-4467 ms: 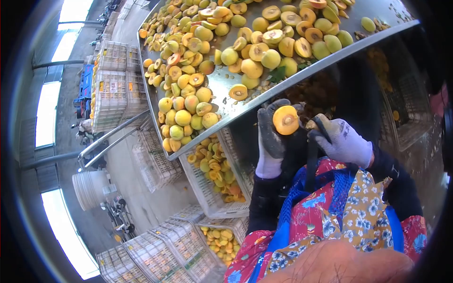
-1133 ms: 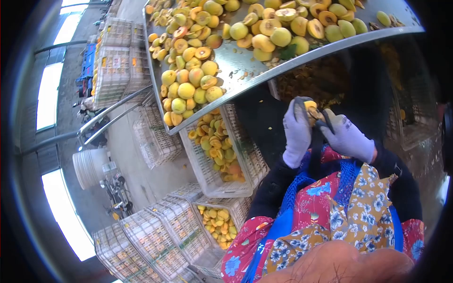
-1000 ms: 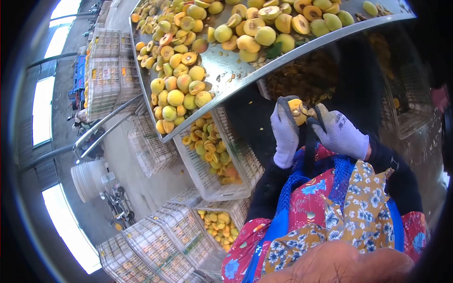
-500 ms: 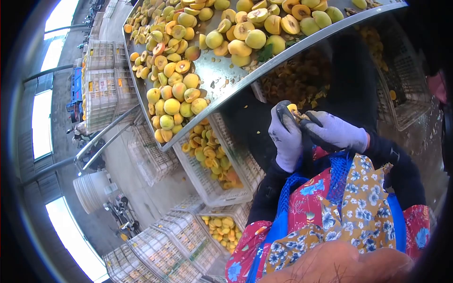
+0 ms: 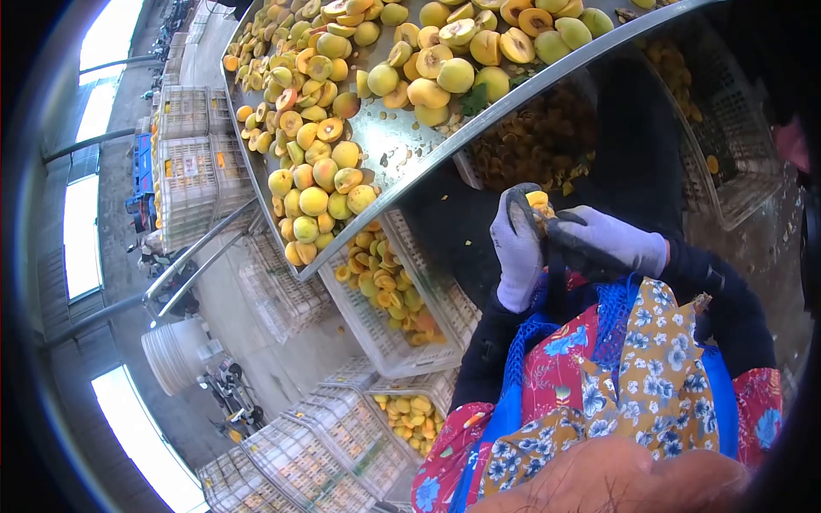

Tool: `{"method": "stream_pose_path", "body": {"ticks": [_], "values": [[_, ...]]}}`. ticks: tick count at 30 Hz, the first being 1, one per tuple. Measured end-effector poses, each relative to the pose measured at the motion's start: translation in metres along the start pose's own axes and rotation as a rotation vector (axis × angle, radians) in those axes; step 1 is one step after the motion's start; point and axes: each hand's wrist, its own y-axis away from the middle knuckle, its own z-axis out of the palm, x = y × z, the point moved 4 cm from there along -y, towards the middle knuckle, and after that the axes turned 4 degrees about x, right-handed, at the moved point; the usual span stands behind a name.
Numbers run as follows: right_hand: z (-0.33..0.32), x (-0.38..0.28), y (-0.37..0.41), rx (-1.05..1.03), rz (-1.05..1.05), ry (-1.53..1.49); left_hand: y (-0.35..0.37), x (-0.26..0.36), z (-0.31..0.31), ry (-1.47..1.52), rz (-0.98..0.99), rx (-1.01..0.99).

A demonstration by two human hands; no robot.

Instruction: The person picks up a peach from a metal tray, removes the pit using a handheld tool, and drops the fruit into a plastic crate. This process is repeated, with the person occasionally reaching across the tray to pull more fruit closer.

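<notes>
My left hand [image 5: 516, 248], in a pale purple glove with dark coated fingers, is closed around a cut yellow peach [image 5: 537, 200]. Its orange flesh and a brownish middle show between the fingers. My right hand [image 5: 611, 237], gloved alike, presses its curled fingers against the near side of the fruit. Whatever those fingers grip is hidden by the glove. Both hands are in front of my body, below the edge of a metal table [image 5: 389, 141] that bears whole and halved peaches [image 5: 313, 201].
Under the table's left corner stands a white crate [image 5: 398, 363] of peach halves. Scraps fill another container [image 5: 534, 141] beneath the table. A crate [image 5: 735, 192] is at the right; stacked crates [image 5: 312, 445] stand lower left. A metal rail [image 5: 201, 248] juts left.
The view has shifted slightly. In my left hand the peach has turned, showing more orange flesh, and the right fingers have moved closer against it.
</notes>
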Motion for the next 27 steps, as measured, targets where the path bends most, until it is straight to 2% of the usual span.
{"method": "stream_pose_path", "body": {"ticks": [1, 4, 7, 9, 10, 11, 13, 15, 17, 19, 20, 21, 22, 23, 24, 25, 26, 27], "values": [[-0.001, 0.004, 0.001, -0.037, 0.061, -0.08, 0.001, -0.007, 0.001, 0.129, -0.088, -0.03], [-0.002, 0.001, -0.001, -0.01, -0.369, 0.277, 0.003, -0.004, -0.001, -0.121, 0.076, -0.045], [0.003, 0.019, -0.014, -0.102, -0.142, -0.168, 0.004, 0.002, 0.001, -0.273, 0.161, -0.056], [0.004, 0.019, 0.001, -0.202, 0.321, -0.581, 0.002, -0.001, 0.001, -0.044, 0.082, -0.137], [0.009, 0.023, 0.002, -0.469, 0.392, -0.926, 0.004, -0.006, 0.003, 0.122, 0.026, -0.185], [0.008, 0.021, 0.002, -0.448, 0.375, -0.94, 0.002, -0.008, 0.006, 0.289, -0.024, -0.236], [0.009, 0.02, 0.008, -0.401, 0.347, -0.967, -0.002, -0.004, 0.006, 0.238, -0.01, -0.277], [0.009, 0.025, 0.0, -0.463, 0.307, -1.102, -0.009, 0.0, 0.013, 0.241, -0.049, -0.283], [0.012, 0.028, -0.003, -0.479, 0.256, -1.176, -0.013, 0.001, 0.017, 0.365, -0.153, -0.135], [0.018, 0.013, 0.001, -0.271, 0.115, -0.917, -0.018, -0.005, 0.014, 0.539, -0.324, 0.051], [0.016, 0.005, 0.0, -0.174, 0.044, -0.779, -0.021, -0.012, -0.001, 0.421, -0.333, 0.175], [0.01, 0.002, -0.002, -0.181, 0.033, -0.806, -0.021, -0.016, -0.025, 0.072, -0.115, 0.281], [0.001, 0.005, -0.004, -0.187, 0.022, -0.841, -0.018, 0.01, -0.053, -0.151, -0.008, 0.46], [-0.008, 0.01, -0.005, -0.188, 0.012, -0.883, -0.011, 0.034, -0.08, -0.586, 0.13, 0.518], [-0.019, 0.019, -0.01, -0.088, 0.064, -0.861, -0.008, 0.044, -0.111, -0.978, 0.134, 0.55], [-0.026, 0.025, -0.014, -0.108, 0.098, -0.921, -0.005, 0.068, -0.124, -1.173, -0.046, 0.604], [-0.031, 0.031, -0.017, -0.126, 0.134, -0.984, -0.006, 0.051, -0.146, -1.684, -0.095, 0.67], [-0.034, 0.034, -0.021, -0.144, 0.169, -1.046, -0.017, 0.058, -0.143, -1.638, 0.054, 0.619]]}}
